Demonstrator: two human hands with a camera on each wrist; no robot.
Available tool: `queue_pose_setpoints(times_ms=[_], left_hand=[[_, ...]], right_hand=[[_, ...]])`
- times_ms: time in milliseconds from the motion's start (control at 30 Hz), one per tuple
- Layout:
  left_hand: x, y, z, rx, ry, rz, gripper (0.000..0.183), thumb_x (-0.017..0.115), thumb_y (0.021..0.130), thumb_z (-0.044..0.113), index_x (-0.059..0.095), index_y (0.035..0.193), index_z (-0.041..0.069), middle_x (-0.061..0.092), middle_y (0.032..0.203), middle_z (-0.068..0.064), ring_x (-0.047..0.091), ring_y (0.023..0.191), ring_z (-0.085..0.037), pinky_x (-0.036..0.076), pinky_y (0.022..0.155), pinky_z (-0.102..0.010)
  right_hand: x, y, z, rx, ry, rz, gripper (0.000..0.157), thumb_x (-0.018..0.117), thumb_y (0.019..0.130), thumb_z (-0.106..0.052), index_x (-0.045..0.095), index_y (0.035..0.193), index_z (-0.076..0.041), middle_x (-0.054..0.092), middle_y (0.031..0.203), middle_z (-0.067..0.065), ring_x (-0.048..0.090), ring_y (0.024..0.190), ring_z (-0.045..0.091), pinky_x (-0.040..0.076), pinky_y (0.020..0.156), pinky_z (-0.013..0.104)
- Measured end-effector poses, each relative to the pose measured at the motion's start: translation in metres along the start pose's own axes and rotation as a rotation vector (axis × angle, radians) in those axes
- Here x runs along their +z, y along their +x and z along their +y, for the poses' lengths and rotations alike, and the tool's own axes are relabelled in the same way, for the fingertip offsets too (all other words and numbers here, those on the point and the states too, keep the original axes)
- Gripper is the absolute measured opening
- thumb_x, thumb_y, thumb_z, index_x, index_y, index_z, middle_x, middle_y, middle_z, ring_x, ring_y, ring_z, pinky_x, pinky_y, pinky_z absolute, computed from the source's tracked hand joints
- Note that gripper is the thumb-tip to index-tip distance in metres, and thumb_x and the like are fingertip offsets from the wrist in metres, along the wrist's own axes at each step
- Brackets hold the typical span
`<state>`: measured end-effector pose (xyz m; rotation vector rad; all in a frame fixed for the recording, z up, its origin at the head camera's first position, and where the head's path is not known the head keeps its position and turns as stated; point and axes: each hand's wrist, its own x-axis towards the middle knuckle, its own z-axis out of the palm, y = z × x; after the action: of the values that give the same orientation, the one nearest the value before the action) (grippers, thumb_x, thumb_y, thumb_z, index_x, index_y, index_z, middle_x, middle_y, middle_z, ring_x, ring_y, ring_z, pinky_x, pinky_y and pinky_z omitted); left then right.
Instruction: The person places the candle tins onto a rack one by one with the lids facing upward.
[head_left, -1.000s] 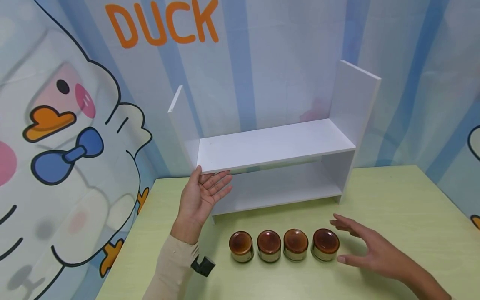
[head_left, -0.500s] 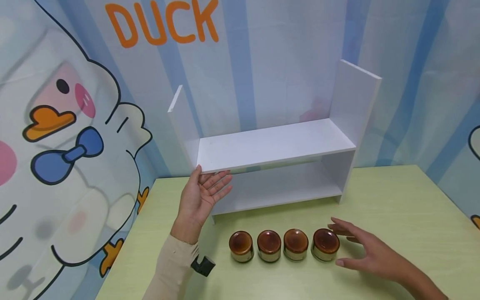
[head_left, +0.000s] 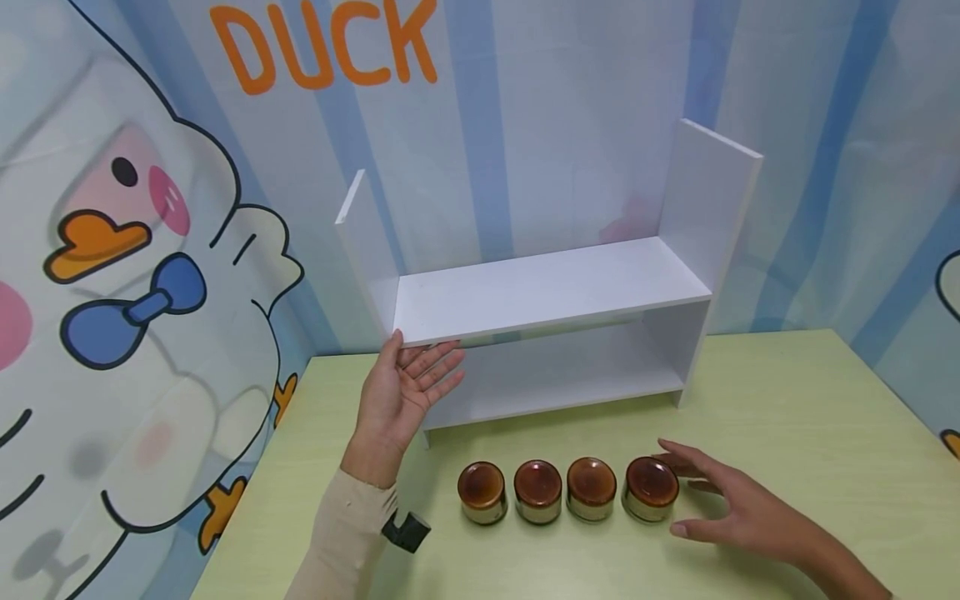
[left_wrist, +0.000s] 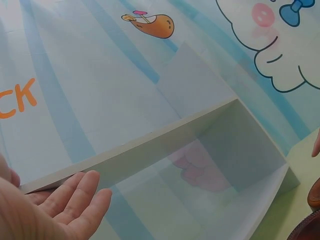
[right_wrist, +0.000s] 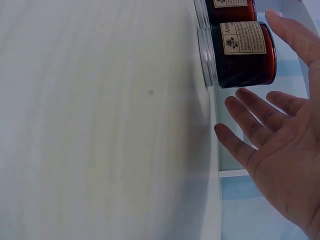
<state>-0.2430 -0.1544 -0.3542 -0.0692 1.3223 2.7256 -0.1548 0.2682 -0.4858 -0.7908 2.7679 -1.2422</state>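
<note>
A white two-tier shelf stands at the back of the table. My left hand, palm up, holds the left front corner of its upper board, thumb at the edge and extended fingers underneath. In front of the shelf several amber glass candle jars stand in a row, upside down on their silver lids. My right hand is beside the rightmost jar, thumb and fingers spread around its right side. In the right wrist view that jar shows a printed paper label, and the fingers have not closed on it.
The leftmost jar and two more stand close by in the row. A pale green tabletop bears everything. Behind it hangs a blue striped backdrop with a cartoon duck. A black wrist device sits at my left cuff.
My right hand has moved slightly left and toward the rightmost jar, its fingertips now closer to the jar's far side. The left hand, shelf and jars have stayed put.
</note>
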Motion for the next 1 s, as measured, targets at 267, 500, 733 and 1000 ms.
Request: queue_pose_setpoints(times_ms=[267, 500, 733, 1000], left_hand=[[-0.0008, 0.0001, 0.0, -0.009, -0.008, 0.004, 0.049, 0.039, 0.111, 0.043, 0.051, 0.131, 0.0, 0.072, 0.121, -0.02, 0.073, 0.108, -0.03, 0.054, 0.1, -0.05], [-0.0007, 0.0002, 0.0004, -0.004, -0.004, -0.008, 0.05, 0.038, 0.112, 0.042, 0.051, 0.134, 0.0, 0.075, 0.114, -0.017, 0.073, 0.107, -0.029, 0.054, 0.099, -0.049], [-0.0005, 0.0006, 0.0004, -0.007, -0.007, 0.002, 0.047, 0.039, 0.111, 0.042, 0.053, 0.127, 0.0, 0.07, 0.124, -0.022, 0.073, 0.107, -0.029, 0.054, 0.099, -0.05], [-0.0006, 0.0008, 0.0003, -0.007, -0.005, 0.0, 0.049, 0.038, 0.112, 0.042, 0.052, 0.132, 0.0, 0.071, 0.123, -0.021, 0.073, 0.107, -0.029, 0.054, 0.099, -0.05]], right_hand=[[0.0023, 0.0011, 0.0041, -0.005, -0.001, -0.014, 0.089, 0.084, 0.086, -0.034, 0.034, 0.158, -0.026, 0.054, 0.149, 0.003, 0.055, 0.126, -0.001, 0.055, 0.095, 0.033], [0.004, 0.0027, 0.0057, -0.027, 0.008, -0.025, 0.09, 0.085, 0.085, -0.033, 0.034, 0.159, -0.023, 0.053, 0.15, 0.005, 0.055, 0.126, 0.0, 0.054, 0.096, 0.032], [0.0048, 0.0047, 0.0039, -0.029, 0.025, -0.04, 0.092, 0.086, 0.084, -0.033, 0.034, 0.159, -0.02, 0.052, 0.151, 0.006, 0.055, 0.126, 0.0, 0.052, 0.098, 0.028], [0.006, 0.0063, 0.0025, -0.027, 0.022, -0.041, 0.093, 0.087, 0.083, -0.036, 0.034, 0.159, -0.024, 0.053, 0.149, 0.001, 0.056, 0.126, 0.001, 0.048, 0.101, 0.023]])
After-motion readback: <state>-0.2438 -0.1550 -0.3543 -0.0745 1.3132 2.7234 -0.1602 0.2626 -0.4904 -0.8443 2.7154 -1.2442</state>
